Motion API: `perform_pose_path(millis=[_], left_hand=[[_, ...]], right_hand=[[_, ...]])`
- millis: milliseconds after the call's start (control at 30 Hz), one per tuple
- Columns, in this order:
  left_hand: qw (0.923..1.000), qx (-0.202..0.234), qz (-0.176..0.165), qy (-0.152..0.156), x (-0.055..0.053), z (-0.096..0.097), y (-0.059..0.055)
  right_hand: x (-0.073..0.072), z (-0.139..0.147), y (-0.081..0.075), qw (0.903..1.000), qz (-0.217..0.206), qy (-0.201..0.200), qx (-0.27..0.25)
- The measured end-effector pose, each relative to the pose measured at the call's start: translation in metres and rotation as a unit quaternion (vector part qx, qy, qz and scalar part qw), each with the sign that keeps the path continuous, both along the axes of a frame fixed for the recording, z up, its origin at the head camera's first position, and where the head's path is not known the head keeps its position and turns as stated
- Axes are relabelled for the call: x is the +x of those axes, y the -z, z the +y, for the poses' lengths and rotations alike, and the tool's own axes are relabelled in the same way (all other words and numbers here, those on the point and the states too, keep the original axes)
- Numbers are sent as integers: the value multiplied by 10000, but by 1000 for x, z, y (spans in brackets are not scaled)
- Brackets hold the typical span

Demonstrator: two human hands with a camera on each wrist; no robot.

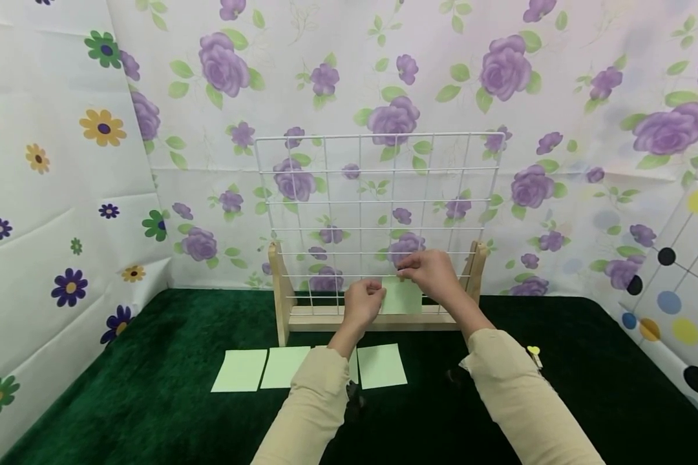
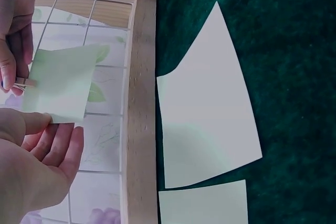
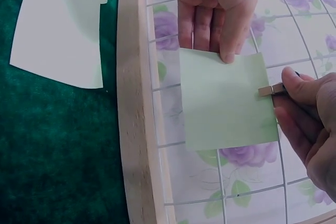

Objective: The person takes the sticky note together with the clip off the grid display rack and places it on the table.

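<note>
A pale green square of paper (image 1: 402, 296) stands against the lower part of a white wire grid (image 1: 343, 136). My left hand (image 1: 362, 303) pinches its left edge between thumb and fingers. At the paper's top edge, my right hand (image 1: 433, 274) pinches a small wooden clothespin (image 3: 268, 90). The clothespin's tip overlaps the paper beside a grid wire. In the left wrist view the clothespin (image 2: 23, 82) is partly hidden by the right fingers.
The grid rises from a wooden stand (image 1: 282, 297). On the dark green cloth (image 1: 169, 413) before it lie several more paper squares (image 1: 238, 371) in a row, one partly behind my left sleeve. A clip with a yellow heart (image 1: 534, 352) lies beside my right sleeve.
</note>
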State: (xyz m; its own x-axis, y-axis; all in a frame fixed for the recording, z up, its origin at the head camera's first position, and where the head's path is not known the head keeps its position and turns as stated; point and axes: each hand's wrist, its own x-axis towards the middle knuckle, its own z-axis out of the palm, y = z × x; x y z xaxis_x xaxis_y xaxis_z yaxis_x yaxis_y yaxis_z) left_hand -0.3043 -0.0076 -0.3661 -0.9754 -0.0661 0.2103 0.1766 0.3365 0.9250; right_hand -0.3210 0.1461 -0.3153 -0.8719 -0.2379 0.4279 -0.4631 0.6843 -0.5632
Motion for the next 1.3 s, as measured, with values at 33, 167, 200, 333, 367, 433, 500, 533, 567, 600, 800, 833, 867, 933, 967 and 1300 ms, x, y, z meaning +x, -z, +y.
perform_pose_path(millis=[33, 167, 200, 333, 367, 433, 500, 533, 567, 600, 800, 833, 867, 933, 967, 1300], left_hand=[[10000, 13, -15, 10, 0, 0, 0], [10000, -4, -59, 72, 1, -1, 2], [9999, -3, -99, 89, 2, -1, 3], [9996, 76, -238, 155, 3, -3, 6], [9995, 98, -252, 165, 3, -4, 7], [9994, 166, -261, 183, 2, -5, 9], [9991, 228, -281, 220, 2, -7, 10], [9990, 241, -284, 243, 2, -8, 11], [9989, 249, -297, 270, 3, -9, 11], [9987, 263, -319, 302, 4, -10, 11], [9963, 285, -634, 507, 10, -16, 10], [9956, 291, -708, 549, 12, -17, 10], [9949, 279, -768, 589, 13, -18, 10], [9931, 305, -892, 696, 16, -20, 11], [9918, 357, -946, 781, 17, -21, 11], [9781, 658, -1342, 1450, 32, -25, 12]], right_hand=[[0, 0, 0, 10000, 68, 3, 20], [0, 0, 3, 9995, 304, -17, -15], [1, 0, 3, 9995, 323, -5, -72], [4, 1, 3, 9990, 175, 98, -398], [5, 1, 3, 9987, 111, 124, -479], [6, 1, 2, 9980, -25, 155, -612], [6, 1, 2, 9973, -122, 142, -713], [7, 1, 2, 9971, -154, 128, -737], [8, 1, 2, 9967, -183, 114, -778], [8, 2, 2, 9964, -208, 78, -816], [14, 7, 3, 9961, -393, -131, -781], [15, 8, 3, 9960, -436, -157, -768], [17, 9, 4, 9960, -467, -179, -739], [19, 12, 5, 9961, -497, -241, -693], [20, 14, 6, 9962, -486, -285, -667], [29, 29, 12, 9978, -433, -462, -176]])
